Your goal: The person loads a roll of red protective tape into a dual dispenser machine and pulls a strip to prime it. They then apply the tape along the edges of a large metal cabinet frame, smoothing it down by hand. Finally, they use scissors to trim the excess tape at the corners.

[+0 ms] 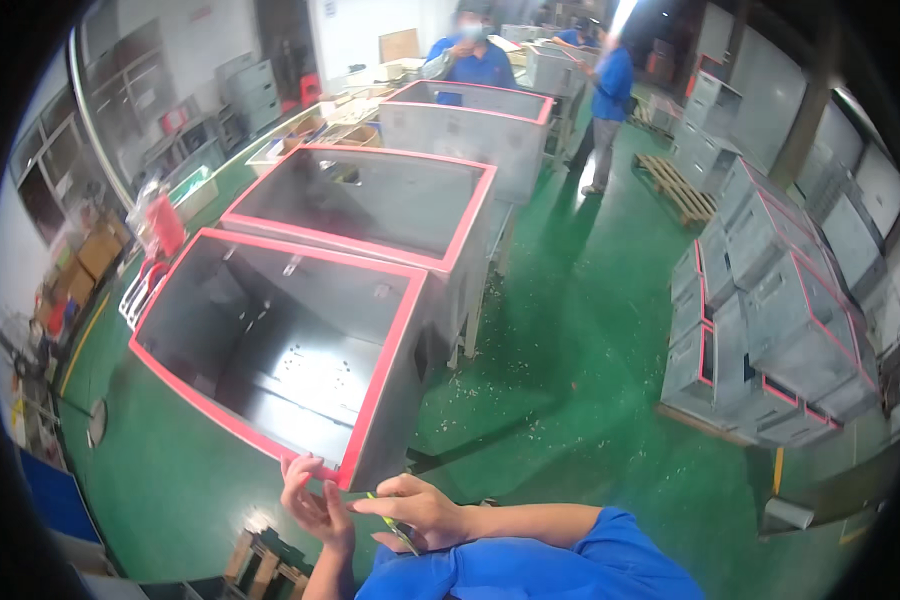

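Note:
In front of me stands a grey sheet-metal cabinet (400, 350) with its opening upward and red strip (230, 418) along its rim. At the near corner of that rim is my left hand (317, 505), its fingers bent and apart, fingertips by the red edge. I see nothing plainly held in it. My right hand (425, 512), just to the right, is closed around a slim yellow-green tool (398, 530). The fingers cover part of this tool, so I cannot tell its exact kind.
Two more red-edged cabinets (370, 200) (470, 105) stand in line beyond. Stacked grey cabinets (790, 320) sit on a pallet at right, with a wooden pallet (675, 188) farther back. Co-workers in blue (480, 65) (610, 90) stand at the far end. Scraps dot the green floor (550, 350).

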Available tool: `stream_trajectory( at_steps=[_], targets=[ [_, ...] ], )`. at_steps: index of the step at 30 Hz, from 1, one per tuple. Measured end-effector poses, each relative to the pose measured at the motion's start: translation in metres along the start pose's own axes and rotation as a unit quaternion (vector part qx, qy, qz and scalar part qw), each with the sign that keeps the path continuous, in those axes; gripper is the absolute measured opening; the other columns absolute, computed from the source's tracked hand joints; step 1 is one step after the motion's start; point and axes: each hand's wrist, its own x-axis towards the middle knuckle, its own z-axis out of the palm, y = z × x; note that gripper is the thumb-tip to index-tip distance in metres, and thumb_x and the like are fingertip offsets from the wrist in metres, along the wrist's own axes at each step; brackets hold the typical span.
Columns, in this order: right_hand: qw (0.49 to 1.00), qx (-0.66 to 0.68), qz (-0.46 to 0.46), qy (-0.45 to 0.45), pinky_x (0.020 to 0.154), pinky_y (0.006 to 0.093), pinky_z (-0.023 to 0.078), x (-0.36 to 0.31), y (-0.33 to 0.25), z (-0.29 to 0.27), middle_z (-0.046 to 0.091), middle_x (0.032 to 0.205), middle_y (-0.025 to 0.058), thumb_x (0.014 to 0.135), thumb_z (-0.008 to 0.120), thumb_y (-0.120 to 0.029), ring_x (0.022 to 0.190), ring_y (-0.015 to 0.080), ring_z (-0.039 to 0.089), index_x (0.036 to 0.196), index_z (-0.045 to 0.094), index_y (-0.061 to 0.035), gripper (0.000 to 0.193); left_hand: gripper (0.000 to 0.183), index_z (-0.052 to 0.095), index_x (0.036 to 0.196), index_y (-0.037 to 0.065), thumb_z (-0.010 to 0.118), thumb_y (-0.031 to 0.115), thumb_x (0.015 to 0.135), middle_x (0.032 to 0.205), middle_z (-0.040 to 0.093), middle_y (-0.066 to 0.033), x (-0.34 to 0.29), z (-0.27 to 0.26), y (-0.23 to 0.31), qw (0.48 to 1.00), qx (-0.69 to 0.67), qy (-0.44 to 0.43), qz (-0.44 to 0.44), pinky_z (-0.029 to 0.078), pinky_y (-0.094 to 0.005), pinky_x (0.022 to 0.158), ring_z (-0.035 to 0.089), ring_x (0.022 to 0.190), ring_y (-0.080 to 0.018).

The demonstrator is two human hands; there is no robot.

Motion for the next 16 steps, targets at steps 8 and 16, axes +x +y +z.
stream_trajectory(
  at_steps=[8, 16],
  targets=[
    [0.948, 0.096, 0.256, 0.163, 0.072, 0.0294, 0.047, -0.061, 0.008, -0.029, 0.052, 0.097, 0.0109, 0.073, 0.062, -0.003, 0.092, 0.0212, 0.059, 0.104, 0.047, 0.0003, 0.034, 0.031, 0.037, 0.11, 0.005, 0.044, 0.0, 0.08, 0.102, 0.047, -0.0079, -0.011, 0.027, -0.001, 0.998, 0.057, 0.019, -0.033, 0.022, -0.0417, 0.098, 0.042, 0.101, -0.0235],
    [0.902, 0.065, 0.387, 0.179, 0.081, 0.0285, 0.043, -0.131, 0.033, -0.036, 0.06, 0.098, 0.0113, 0.079, 0.057, -0.011, 0.092, 0.0159, 0.056, 0.109, 0.046, -0.0022, 0.034, 0.041, 0.03, 0.118, 0.003, 0.041, 0.002, 0.079, 0.111, 0.044, -0.0094, -0.022, 0.029, -0.013, 0.985, -0.08, 0.097, -0.118, 0.012, -0.0372, 0.104, 0.031, 0.11, -0.0221]
  ],
)
